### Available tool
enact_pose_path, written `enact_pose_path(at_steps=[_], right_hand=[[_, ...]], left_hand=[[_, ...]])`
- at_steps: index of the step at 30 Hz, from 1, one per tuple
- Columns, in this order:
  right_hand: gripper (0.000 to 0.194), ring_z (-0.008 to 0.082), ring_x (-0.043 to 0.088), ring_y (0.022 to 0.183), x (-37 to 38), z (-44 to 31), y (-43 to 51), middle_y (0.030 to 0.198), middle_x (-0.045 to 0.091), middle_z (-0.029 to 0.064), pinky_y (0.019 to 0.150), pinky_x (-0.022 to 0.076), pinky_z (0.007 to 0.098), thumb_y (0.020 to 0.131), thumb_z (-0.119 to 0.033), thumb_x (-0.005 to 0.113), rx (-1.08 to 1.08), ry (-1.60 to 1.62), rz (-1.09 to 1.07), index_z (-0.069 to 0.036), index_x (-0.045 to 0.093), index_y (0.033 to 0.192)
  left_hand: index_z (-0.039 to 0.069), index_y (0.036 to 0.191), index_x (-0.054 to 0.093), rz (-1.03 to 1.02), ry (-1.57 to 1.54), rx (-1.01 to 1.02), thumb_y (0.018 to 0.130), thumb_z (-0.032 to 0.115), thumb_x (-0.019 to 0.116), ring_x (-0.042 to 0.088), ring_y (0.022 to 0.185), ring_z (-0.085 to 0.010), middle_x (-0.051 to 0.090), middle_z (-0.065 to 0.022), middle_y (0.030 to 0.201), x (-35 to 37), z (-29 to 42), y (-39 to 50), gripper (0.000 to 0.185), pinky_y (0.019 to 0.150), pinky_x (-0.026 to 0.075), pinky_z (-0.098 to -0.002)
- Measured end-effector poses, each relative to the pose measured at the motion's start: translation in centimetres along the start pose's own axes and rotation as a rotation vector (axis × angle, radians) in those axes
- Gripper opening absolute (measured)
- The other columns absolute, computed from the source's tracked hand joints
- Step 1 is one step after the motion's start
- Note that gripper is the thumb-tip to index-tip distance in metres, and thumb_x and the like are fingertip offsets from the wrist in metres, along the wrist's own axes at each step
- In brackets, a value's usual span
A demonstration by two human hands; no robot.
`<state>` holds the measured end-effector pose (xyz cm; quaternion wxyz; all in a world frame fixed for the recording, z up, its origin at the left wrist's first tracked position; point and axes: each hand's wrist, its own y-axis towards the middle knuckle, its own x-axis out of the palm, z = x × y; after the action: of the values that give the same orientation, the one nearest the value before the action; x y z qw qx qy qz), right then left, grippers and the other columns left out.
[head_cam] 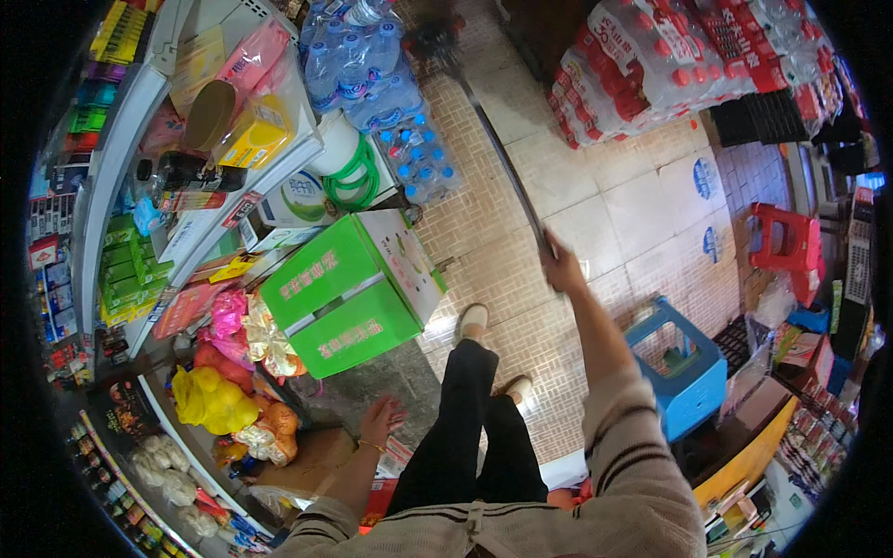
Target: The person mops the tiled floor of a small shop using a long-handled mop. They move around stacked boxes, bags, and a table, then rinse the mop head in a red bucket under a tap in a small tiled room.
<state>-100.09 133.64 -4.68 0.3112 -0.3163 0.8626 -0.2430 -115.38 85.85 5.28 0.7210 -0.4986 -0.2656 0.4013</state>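
Note:
Before me, my right hand [560,266] is closed around the end of a long dark pole [504,157]. The pole slants up and left across the tiled floor to a blurred dark head [436,38], whose kind I cannot tell. Nothing is in my left hand [382,420], which hangs with fingers apart near my left leg, a bracelet on its wrist. Beyond that hand stands a green and white cardboard box [345,300], its top flaps nearly meeting. Several plastic bags lie to the left of the box, among them a yellow one [211,401].
Shelves of packaged goods [237,202] line the left side. Shrink-wrapped water bottles [356,66] stand past the box, and red-wrapped bottle packs [649,66] at the upper right. A blue plastic stool [680,376] stands right of my arm, with a red stool [785,237] farther off.

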Motion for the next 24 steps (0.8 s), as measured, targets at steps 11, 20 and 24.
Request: enact_pose_path(at_steps=[11, 20, 24], right_hand=[[0.053, 0.0029, 0.043, 0.054, -3.6, 7.3, -34.7, 0.071, 0.052, -0.0035, 0.049, 0.0375, 0.0194, 0.089, -0.005, 0.051, 0.352, 0.258, -0.011, -0.007, 0.034, 0.140], [0.046, 0.0228, 0.063, 0.090, -4.4, -1.7, 4.8, 0.099, 0.064, 0.0229, 0.078, 0.0479, 0.0327, 0.089, -0.021, 0.055, -0.253, -0.038, 0.140, -0.002, 0.046, 0.130], [0.048, 0.0163, 0.052, 0.044, -7.0, -9.5, 13.9, 0.058, 0.054, 0.0053, 0.042, 0.0445, 0.0329, 0.090, -0.026, 0.051, -0.086, 0.114, -0.036, -0.016, 0.040, 0.137]], left_hand=[[0.004, 0.125, 0.047, 0.123, 0.065, -0.188, 0.093, 0.019, 0.051, 0.066, 0.082, -0.0267, 0.062, -0.0135, 0.102, -5.6, -6.4, -0.5, 0.035, 0.068, 0.056, -0.0386], [0.003, 0.127, 0.046, 0.011, -0.056, -0.076, 0.094, 0.021, 0.051, 0.064, 0.088, -0.0259, 0.061, -0.0148, 0.109, 0.2, -7.7, -1.0, 0.038, 0.075, 0.054, -0.0373], [0.002, 0.127, 0.045, 0.037, 0.012, -0.013, 0.093, 0.022, 0.052, 0.063, 0.091, -0.0265, 0.060, -0.0153, 0.111, 3.5, -7.2, -1.7, 0.040, 0.077, 0.053, -0.0371]])
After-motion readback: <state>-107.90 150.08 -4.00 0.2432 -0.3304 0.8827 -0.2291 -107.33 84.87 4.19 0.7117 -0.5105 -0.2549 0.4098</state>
